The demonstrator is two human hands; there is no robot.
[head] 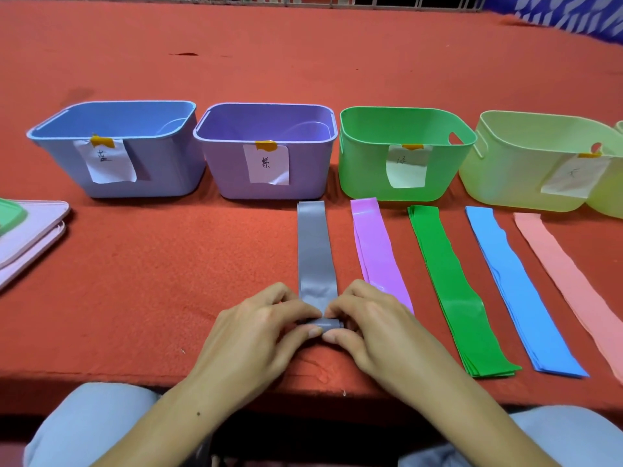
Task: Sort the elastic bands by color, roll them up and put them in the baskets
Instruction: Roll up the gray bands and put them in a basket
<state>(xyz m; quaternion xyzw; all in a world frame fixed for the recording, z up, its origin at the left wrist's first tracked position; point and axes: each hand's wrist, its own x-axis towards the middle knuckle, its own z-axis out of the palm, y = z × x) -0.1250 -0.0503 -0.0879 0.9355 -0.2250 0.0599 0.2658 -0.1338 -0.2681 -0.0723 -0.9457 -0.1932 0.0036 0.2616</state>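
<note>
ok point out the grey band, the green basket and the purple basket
grey band (313,251), head view, flat middle stretch
green basket (364,163), head view, front wall left of label
purple basket (229,170), head view, front wall left of label

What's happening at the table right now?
A person is rolling up the grey band from its near end, with the left hand and right hand both pinching the small roll. The purple band, green band, blue band and pink band lie flat, unrolled. No bands show inside the baskets.

A wide tabletop covered in red felt-like cloth (168,271) fills the view; beyond its far edge, a metal railing (337,0) and blue-and-white patterned banner (573,15).
</note>
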